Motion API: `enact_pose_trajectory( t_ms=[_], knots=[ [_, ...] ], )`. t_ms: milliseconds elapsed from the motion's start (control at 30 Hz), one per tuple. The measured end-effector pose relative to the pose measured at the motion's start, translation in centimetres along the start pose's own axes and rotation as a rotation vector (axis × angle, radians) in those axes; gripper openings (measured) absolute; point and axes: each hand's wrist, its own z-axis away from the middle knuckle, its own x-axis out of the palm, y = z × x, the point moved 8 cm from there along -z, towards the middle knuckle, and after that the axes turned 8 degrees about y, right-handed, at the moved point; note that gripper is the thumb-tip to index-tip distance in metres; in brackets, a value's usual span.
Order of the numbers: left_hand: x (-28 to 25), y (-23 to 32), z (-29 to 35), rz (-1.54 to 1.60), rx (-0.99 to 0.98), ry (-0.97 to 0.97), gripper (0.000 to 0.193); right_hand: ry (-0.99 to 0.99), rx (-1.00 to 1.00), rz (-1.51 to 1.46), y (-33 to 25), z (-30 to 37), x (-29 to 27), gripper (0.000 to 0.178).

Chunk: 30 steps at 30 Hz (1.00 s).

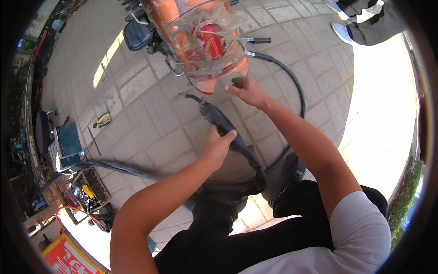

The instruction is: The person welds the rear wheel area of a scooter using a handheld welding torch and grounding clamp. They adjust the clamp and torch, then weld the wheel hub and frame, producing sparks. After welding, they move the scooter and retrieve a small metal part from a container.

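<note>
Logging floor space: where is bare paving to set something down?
Bare paving lies between the pliers and the black tool in the left hand, and between the cable loop and the sunlit strip. Lower left is crowded: toolbox, cables.

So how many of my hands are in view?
2: the left hand grips the black torch-like tool; the right hand is near the lower end of the orange, plastic-wrapped part.

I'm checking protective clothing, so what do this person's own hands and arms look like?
The left hand and right hand are ungloved, with nothing visible worn at the wrists. Both forearms are bare. A short white sleeve shows on the right; the left sleeve is out of view.
</note>
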Motion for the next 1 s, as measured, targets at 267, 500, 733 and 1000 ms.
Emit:
enact_pose_trajectory(
  t_ms=[267, 500, 733, 1000],
  knots=[
    [-7.4, 3.2, 4.6, 0.228, -0.018, 0.090, 0.030, 0.131, -0.223, 1.201, 0.8, -11.3, -11.5, 0.125],
    [-8.9, 1.9, 6.9, 0.263, -0.037, 0.133, 0.038, -0.178, -0.133, 0.599, 9.4, -16.2, -13.7, 0.088],
    [-8.3, 0.9, 8.1, 0.247, -0.049, 0.106, 0.044, -0.099, -0.378, 0.251, 11.9, -15.6, -15.2, 0.071],
    [-6.4, 1.9, 6.8, 0.239, -0.009, 0.004, 0.035, 0.210, -0.201, 1.156, 3.2, -15.4, -9.7, 0.072]
  ],
)
